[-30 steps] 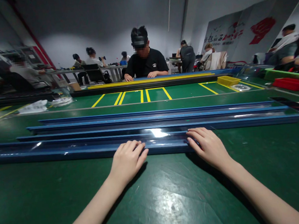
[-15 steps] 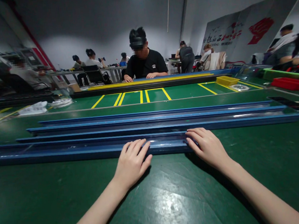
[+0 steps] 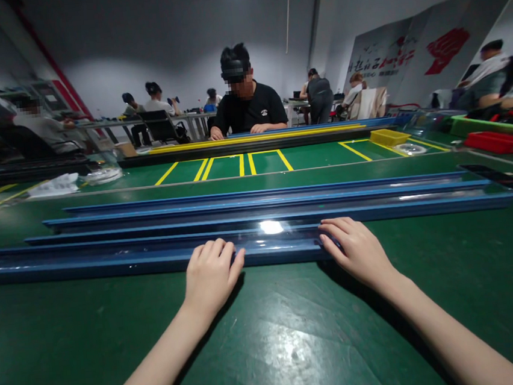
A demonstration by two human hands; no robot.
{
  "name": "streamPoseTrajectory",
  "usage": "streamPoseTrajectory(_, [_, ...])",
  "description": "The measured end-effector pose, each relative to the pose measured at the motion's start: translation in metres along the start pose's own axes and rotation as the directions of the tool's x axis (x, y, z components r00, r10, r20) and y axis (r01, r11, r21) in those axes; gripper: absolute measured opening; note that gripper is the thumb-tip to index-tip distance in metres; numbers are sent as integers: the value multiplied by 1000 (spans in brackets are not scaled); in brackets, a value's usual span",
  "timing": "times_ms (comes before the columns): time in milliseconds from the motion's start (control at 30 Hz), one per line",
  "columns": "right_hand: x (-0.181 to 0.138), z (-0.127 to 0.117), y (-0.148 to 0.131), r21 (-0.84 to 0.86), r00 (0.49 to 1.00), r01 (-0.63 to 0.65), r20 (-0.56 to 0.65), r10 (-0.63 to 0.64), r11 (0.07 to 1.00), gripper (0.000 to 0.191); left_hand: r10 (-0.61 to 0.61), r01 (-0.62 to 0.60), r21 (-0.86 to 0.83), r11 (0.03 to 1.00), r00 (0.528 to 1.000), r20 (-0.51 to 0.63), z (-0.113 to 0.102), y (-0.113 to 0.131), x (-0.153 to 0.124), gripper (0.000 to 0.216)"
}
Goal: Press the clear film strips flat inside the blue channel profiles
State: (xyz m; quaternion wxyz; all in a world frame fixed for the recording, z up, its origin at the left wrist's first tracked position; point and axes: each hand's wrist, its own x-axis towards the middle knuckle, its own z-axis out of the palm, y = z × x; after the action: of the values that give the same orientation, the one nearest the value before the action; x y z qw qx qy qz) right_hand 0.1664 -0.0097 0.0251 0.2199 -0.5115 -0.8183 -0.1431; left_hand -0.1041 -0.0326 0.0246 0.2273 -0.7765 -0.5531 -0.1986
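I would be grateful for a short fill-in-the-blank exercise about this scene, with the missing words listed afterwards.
1. The left hand is at the nearest long profile, whose colour is ____.
2. The right hand is at the ____ end of this profile.
3. The person across the table wears a T-shirt of ____ colour.
4. Left of the red bin stands a smaller bin, coloured ____.

Missing words: blue; right; black; yellow.

A workshop is showing here: a green desk [image 3: 291, 319] with yellow lines [image 3: 252, 164] is carrying blue channel strips [image 3: 151, 230] and a yellow bin [image 3: 388, 137], while a co-worker [image 3: 250, 105] is leaning in opposite and other people [image 3: 155, 102] are sitting at further desks [image 3: 192, 116] behind.
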Motion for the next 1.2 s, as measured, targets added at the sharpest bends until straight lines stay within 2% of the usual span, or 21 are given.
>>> streamPoseTrajectory(100, [0,0,1,-5,1000,-2,3,2,1000,30,-42,43,38,998,999,-9,0,-3,-1,31])
streamPoseTrajectory(167, [-1,1,1,-6,1000,1,3,-1,1000,30,-35,35,3,999,999,-32,1,-3,-2,28])
streamPoseTrajectory(333, [0,1,1,-3,1000,2,-2,-2,1000,30,113,-128,-144,981,988,-107,5,4,-5,27])
streamPoseTrajectory(467, [-1,1,0,-7,1000,1,-2,-1,1000,29,205,-216,-183,959,976,-75,7,10,-5,30])
streamPoseTrajectory(600, [0,1,1,-10,1000,0,-2,0,1000,29,151,-159,-175,972,987,-60,5,10,-4,27])
streamPoseTrajectory(900, [0,-1,0,-23,1000,1,15,-1,1000,32,14,-14,-11,1000,1000,-24,-1,4,-1,29])
streamPoseTrajectory(1000, [0,-5,7,-25,1000,-6,-2,6,1000,33,-12,12,-5,1000,1000,-25,-1,3,-1,28])
streamPoseTrajectory(1100, [0,-10,20,-7,995,-76,-60,75,997,37,-16,14,-70,997,999,-36,0,2,-3,24])
streamPoseTrajectory(1200, [-1,-12,36,44,969,-231,-83,234,972,43,-19,10,-160,987,999,-50,3,1,-5,23])
